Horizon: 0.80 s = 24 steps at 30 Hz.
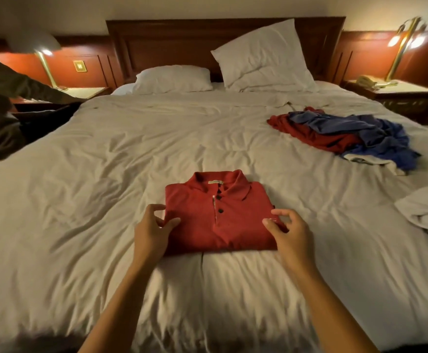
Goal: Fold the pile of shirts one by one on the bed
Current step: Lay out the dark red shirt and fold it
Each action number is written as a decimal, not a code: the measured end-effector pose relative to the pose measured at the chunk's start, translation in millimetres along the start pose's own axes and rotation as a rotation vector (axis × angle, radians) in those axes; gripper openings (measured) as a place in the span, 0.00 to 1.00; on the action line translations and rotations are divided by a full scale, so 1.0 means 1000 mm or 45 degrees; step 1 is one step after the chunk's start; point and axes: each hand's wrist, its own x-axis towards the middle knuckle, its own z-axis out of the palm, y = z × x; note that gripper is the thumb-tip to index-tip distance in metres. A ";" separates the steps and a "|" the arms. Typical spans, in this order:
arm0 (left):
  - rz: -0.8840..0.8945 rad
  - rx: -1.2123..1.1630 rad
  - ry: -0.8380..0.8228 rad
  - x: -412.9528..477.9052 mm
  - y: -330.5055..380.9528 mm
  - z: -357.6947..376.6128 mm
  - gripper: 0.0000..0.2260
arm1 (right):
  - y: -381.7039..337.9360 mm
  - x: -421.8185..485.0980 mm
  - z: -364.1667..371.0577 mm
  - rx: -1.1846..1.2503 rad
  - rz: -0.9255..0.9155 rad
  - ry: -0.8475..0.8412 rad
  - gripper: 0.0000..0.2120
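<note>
Left hand (pixel 154 226) and right hand (pixel 290 231) pinch the side edges of the soft, likely limp polo (pixel 215 207), well apart from the pile (pixel 347 133).

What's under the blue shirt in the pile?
A crumpled red shirt shows under the blue shirt, with a white garment edge at the near side. Anything else beneath is covered.

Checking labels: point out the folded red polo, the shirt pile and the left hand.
folded red polo (pixel 240 225), head view, chest panel
shirt pile (pixel 347 129), head view, top blue shirt
left hand (pixel 149 234), head view, its back
</note>
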 end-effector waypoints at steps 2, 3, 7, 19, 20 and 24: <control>0.023 -0.028 0.019 0.002 -0.002 -0.007 0.17 | 0.006 -0.004 -0.010 -0.022 0.031 -0.043 0.10; 0.023 -0.022 0.009 0.002 -0.004 -0.010 0.16 | 0.011 -0.006 -0.014 -0.059 0.059 -0.097 0.10; -0.028 0.006 -0.126 0.000 -0.014 -0.018 0.13 | 0.011 -0.003 -0.028 -0.213 0.162 -0.280 0.15; -0.251 0.186 -0.275 0.065 0.007 0.014 0.22 | -0.009 0.067 0.039 -0.540 0.081 -0.076 0.18; -0.259 0.189 -0.273 0.069 0.007 0.018 0.21 | -0.010 0.069 0.041 -0.547 0.075 -0.052 0.15; -0.168 0.233 -0.135 0.079 0.008 0.030 0.14 | -0.011 0.080 0.040 -0.319 0.134 0.054 0.14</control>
